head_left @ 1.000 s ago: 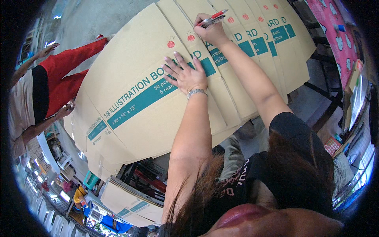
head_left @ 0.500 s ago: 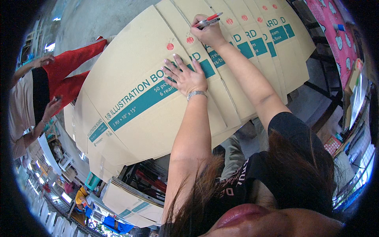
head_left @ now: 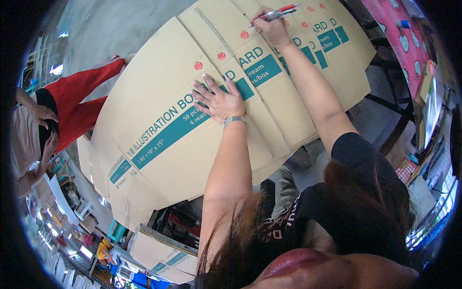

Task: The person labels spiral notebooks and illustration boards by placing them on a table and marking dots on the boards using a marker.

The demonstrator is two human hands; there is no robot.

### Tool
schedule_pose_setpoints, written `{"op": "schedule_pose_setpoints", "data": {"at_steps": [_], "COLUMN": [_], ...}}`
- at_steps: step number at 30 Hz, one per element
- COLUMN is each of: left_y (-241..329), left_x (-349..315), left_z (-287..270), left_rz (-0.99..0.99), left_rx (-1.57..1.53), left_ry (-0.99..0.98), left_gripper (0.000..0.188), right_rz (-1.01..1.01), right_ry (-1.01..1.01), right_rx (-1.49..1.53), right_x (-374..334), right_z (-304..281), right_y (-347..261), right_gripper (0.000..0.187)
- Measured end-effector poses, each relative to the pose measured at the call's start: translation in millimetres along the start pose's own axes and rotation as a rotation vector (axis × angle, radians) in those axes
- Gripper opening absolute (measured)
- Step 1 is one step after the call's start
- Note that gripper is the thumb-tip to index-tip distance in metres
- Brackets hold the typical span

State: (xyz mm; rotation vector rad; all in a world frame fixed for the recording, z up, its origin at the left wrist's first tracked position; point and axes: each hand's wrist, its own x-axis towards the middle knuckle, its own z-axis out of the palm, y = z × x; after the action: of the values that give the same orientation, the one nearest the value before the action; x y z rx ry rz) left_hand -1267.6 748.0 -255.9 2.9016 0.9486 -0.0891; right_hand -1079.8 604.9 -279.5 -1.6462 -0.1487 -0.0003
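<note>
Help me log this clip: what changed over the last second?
Little changed. The right hand with the red pen edged slightly along the flattened cartons. The left hand stayed spread flat on the top carton, and the person in red trousers kept standing nearby.

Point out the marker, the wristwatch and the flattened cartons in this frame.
marker (head_left: 275,13): head view, on its barrel, held in the right hand.
wristwatch (head_left: 234,120): head view, on its metal band at the left wrist.
cartons (head_left: 159,91): head view, on a bare flap of the top one.
</note>
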Motion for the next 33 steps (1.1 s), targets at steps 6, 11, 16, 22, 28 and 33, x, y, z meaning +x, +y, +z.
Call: {"op": "schedule_pose_setpoints", "data": {"at_steps": [6, 11, 16, 22, 28, 33], "left_y": [2.0, 3.7, 3.6, 5.2, 2.4, 3.7], "left_x": [2.3, 1.4, -0.3, -0.6, -0.1, 0.2], "left_z": [0.2, -0.3, -2.2, -2.8, 0.6, -0.2], "left_rz": [-0.003, -0.007, -0.011, -0.002, 0.005, -0.003], "left_rx": [0.007, 0.011, -0.006, 0.019, 0.03, 0.013], "left_ry": [0.008, 0.008, 0.005, 0.004, 0.018, 0.015], "left_gripper": [0.07, 0.07, 0.07, 0.071, 0.071, 0.07], "right_rz": [-0.155, -0.297, -0.139, -0.124, -0.155, -0.106], "right_ry": [-0.014, 0.028, 0.031, 0.033, 0.087, 0.076], "right_rx": [-0.177, -0.335, -0.259, -0.24, -0.28, -0.224], "right_x": [-1.6, 0.7, -2.2, -0.2, 0.4, -1.4], "right_z": [15.6, 17.0, 16.3, 14.8, 17.1, 16.0], "right_y": [1.1, 1.6, 0.6, 4.4, 3.0, 1.6], "right_gripper": [0.008, 0.01, 0.015, 0.016, 0.015, 0.012]}}
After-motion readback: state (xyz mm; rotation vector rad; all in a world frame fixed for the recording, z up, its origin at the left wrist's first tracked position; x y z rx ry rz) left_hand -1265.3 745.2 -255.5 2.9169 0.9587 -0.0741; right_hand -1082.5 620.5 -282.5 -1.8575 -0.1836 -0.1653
